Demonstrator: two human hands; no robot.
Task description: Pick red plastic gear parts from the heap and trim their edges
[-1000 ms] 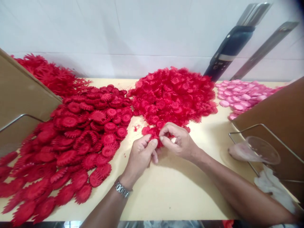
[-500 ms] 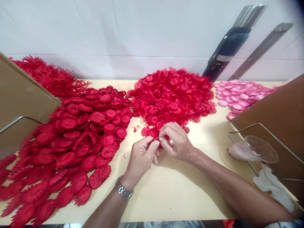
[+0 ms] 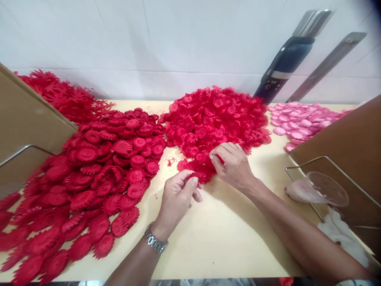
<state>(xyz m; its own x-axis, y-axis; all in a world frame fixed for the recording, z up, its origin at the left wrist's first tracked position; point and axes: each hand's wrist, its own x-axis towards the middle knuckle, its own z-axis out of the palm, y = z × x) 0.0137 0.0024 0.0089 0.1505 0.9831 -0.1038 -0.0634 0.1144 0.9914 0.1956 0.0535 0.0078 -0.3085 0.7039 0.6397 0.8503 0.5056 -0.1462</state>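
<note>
My left hand (image 3: 178,194) pinches a small stack of red flower petal pieces (image 3: 200,174) between thumb and fingers, just above the yellow tabletop (image 3: 220,234). My right hand (image 3: 233,165) reaches into the near edge of the middle heap of small red petal pieces (image 3: 216,119), fingers curled on pieces there; what it grips is hidden. A wristwatch (image 3: 154,241) is on my left wrist.
A heap of larger red petal discs (image 3: 98,174) spreads at left, more red pieces (image 3: 59,95) behind it. Pink petals (image 3: 300,121) lie back right. Brown boards with wire frames stand at left (image 3: 26,119) and right (image 3: 345,151). A clear cup (image 3: 326,187) and white cloth (image 3: 342,234) sit at right.
My right hand has left the stack and moved up and right into the red heap. My left hand stays put, still pinching the stack.
</note>
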